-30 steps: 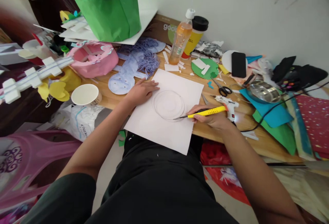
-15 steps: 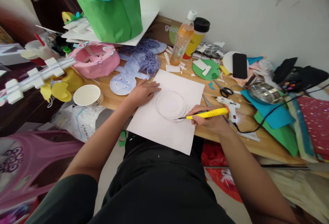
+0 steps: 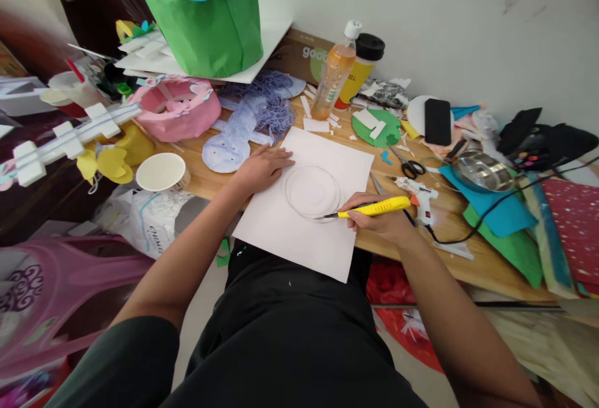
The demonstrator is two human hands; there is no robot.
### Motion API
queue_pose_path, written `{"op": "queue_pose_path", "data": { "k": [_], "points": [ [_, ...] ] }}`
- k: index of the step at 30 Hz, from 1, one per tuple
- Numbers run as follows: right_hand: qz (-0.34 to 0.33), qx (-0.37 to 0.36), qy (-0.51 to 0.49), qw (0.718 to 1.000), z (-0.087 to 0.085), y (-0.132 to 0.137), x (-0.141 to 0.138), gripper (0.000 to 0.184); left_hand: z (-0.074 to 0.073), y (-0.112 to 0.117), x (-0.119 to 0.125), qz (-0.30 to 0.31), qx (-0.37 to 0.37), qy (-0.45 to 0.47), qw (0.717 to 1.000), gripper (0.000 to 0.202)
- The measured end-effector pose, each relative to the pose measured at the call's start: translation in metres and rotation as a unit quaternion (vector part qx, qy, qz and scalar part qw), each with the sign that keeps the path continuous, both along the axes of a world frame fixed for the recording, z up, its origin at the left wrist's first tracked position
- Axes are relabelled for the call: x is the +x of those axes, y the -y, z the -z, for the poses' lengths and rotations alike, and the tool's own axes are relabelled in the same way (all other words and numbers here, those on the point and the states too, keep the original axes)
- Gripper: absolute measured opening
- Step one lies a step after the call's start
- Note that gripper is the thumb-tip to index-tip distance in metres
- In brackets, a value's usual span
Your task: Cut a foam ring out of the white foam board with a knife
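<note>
A white sheet of board (image 3: 285,233) lies at the table's front edge, partly overhanging my lap. Circles, one within another, are marked on its middle. My left hand (image 3: 264,168) rests flat on the sheet's left side, fingers stretched out. In my right hand (image 3: 372,214) is a yellow utility knife (image 3: 381,206), its handle pointing right. The knife's dark blade reaches the lower edge of the outer circle. Just right of that hand lies a white glue gun (image 3: 422,199), with black-handled scissors (image 3: 412,168) behind it.
A paper cup (image 3: 162,173) and a pink paper basket (image 3: 175,108) stand at left, below a green paper pot (image 3: 206,30). Behind the sheet are a drink bottle (image 3: 333,77) and a yellow tumbler (image 3: 358,74). A phone (image 3: 437,121) and a metal bowl (image 3: 484,171) are at right.
The knife tip has moved slightly left along the lower edge of the circle. My left hand stays flat on the sheet. The whole view has shifted a little.
</note>
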State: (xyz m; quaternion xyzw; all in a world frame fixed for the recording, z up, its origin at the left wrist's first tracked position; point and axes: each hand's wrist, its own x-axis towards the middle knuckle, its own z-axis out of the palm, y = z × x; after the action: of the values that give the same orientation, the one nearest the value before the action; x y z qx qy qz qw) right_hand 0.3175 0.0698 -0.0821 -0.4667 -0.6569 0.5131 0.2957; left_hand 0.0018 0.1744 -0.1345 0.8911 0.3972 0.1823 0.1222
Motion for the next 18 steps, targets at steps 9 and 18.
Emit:
{"op": "queue_pose_path", "data": {
  "k": [9, 18],
  "points": [
    [0.029, -0.020, -0.007, 0.999, -0.004, 0.001, -0.013, 0.028, 0.001, 0.000, 0.000, -0.001, -0.001, -0.001, 1.000, 0.051],
    [0.014, 0.031, 0.035, 0.999, -0.012, 0.007, -0.031, 0.017, 0.003, -0.001, 0.000, 0.000, 0.006, 0.003, 1.000, 0.049]
  ]
}}
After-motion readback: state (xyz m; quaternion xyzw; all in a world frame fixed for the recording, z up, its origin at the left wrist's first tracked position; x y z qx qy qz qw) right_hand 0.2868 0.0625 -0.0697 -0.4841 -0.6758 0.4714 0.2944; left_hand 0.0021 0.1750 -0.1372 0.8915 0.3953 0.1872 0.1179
